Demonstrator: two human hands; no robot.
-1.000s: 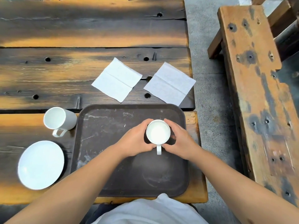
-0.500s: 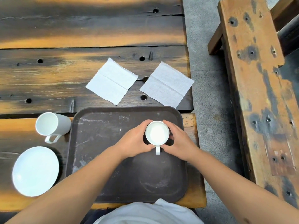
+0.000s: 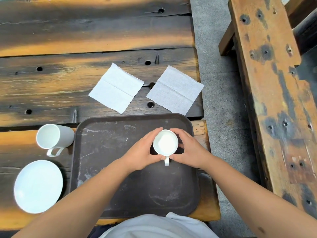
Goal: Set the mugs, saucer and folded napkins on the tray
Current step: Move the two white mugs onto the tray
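A white mug (image 3: 165, 143) stands upright in the right half of the dark brown tray (image 3: 106, 162), its handle pointing toward me. My left hand (image 3: 142, 154) wraps its left side and my right hand (image 3: 189, 152) its right side. A second white mug (image 3: 54, 137) stands on the table just left of the tray, handle toward me. A white saucer (image 3: 38, 186) lies below that mug at the table's near left. Two white napkins, one (image 3: 116, 87) on the left and one (image 3: 175, 89) on the right, lie flat beyond the tray's far edge.
The table (image 3: 68, 40) is of dark, worn planks with holes; its right edge runs just past the tray. A grey paved gap (image 3: 221, 93) separates it from a weathered wooden bench (image 3: 274, 100) on the right.
Both hands stay on the mug, which sits at nearly the same spot on the tray. The view shifted slightly; nothing else on the table moved.
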